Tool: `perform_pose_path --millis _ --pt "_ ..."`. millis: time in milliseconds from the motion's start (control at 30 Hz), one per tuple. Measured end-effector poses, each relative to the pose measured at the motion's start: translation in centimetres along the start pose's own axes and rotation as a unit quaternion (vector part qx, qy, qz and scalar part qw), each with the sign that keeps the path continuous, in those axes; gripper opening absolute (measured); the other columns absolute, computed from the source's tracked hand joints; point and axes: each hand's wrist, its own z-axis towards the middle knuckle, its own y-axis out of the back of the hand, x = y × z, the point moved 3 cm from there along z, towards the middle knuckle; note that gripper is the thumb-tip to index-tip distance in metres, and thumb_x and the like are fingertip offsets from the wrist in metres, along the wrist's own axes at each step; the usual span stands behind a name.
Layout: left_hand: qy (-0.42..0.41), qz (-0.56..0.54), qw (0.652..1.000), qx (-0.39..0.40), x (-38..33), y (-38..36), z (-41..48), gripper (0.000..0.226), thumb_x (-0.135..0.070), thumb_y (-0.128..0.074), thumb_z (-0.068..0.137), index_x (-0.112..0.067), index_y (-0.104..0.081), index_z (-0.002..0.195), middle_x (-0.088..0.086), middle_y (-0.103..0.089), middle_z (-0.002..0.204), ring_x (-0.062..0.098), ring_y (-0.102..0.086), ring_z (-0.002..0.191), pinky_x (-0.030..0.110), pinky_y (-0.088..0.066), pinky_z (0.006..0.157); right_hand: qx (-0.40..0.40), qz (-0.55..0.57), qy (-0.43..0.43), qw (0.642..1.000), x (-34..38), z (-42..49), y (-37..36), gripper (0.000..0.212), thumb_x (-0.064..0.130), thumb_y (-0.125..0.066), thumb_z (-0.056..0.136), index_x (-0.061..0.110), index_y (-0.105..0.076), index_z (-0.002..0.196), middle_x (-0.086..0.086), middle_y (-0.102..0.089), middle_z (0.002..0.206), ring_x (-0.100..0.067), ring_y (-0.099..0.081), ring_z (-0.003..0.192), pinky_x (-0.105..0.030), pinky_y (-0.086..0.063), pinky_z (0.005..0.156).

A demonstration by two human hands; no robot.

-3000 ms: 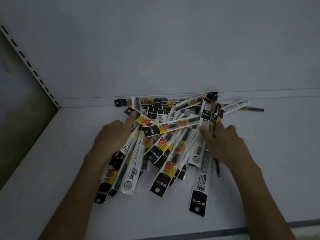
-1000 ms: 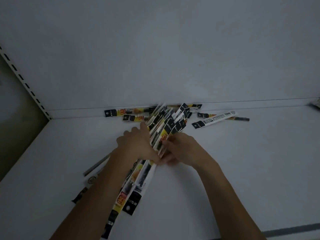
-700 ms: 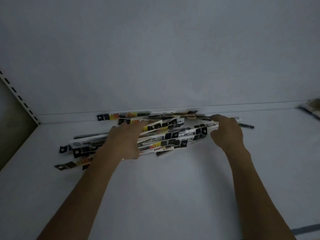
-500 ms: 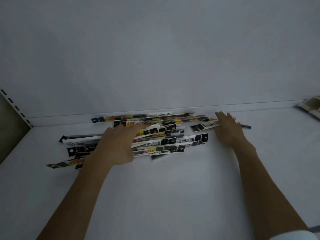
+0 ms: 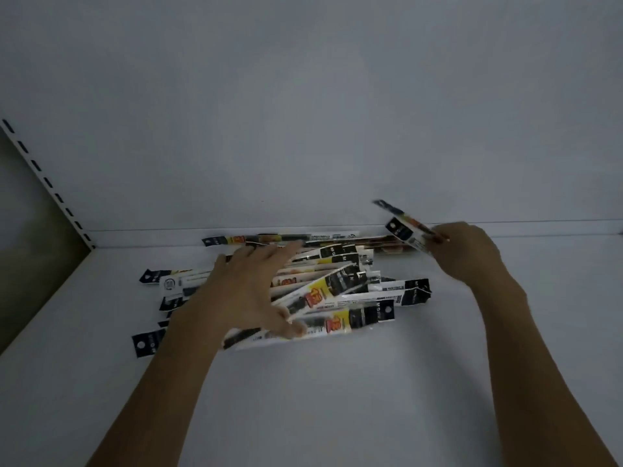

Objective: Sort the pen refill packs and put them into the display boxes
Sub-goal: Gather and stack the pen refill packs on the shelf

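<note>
A loose heap of long pen refill packs (image 5: 340, 291), black, white and yellow, lies sideways on the white shelf (image 5: 337, 399) near the back wall. My left hand (image 5: 246, 294) rests spread on the heap's left part, fingers straight, thumb at the front edge of the packs. My right hand (image 5: 468, 254) is at the heap's right end and pinches a pair of refill packs (image 5: 406, 227) lifted off the shelf, their black ends tilted up and to the left. No display box is in view.
The white back wall (image 5: 320, 112) rises right behind the heap. A slotted shelf upright (image 5: 47, 183) runs diagonally at the left, with a dark gap beyond it. Bare shelf surface stretches in front of the heap and to its right.
My right hand has picked a pair of packs up from the right end of the heap and raised them. My left hand stays pressed on the heap; the view has moved closer.
</note>
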Motion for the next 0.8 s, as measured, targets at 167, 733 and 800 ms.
perform_pose_path --millis 167,733,800 --pt "-0.095 -0.127 0.987 -0.005 -1.3 0.2 -0.1 0.106 -0.051 -0.081 0.058 -0.045 -0.017 0.142 -0.015 -0.022 0.151 0.007 -0.022 0.136 0.029 -0.020 0.113 -0.004 0.097 0.232 0.968 9.5 -0.9 -1.5 0.015 0.026 -0.057 0.090 0.018 -0.068 0.082 -0.006 -0.061 0.072 -0.025 -0.051 0.076 -0.029 -0.038 0.061" --pt "0.323 -0.426 0.785 -0.313 9.6 -1.3 -1.2 0.056 -0.051 -0.025 0.096 -0.014 -0.048 0.131 0.013 -0.043 0.140 0.029 -0.038 0.128 0.041 -0.026 0.110 0.066 0.273 -0.080 0.957 2.6 -2.3 -4.9 0.058 0.050 -0.032 0.095 0.012 -0.036 0.140 -0.010 -0.040 0.144 -0.025 -0.039 0.128 -0.036 -0.027 0.105" --pt "0.291 -0.460 0.793 -0.275 8.2 -1.8 -0.3 0.055 -0.051 -0.023 0.096 -0.019 -0.040 0.137 0.009 -0.045 0.139 0.027 -0.042 0.124 0.039 -0.030 0.106 0.096 0.267 -0.027 0.959 4.9 -2.8 -5.1 0.051 0.047 -0.031 0.096 0.014 -0.049 0.130 -0.009 -0.055 0.127 -0.017 -0.049 0.104 -0.030 -0.034 0.089"
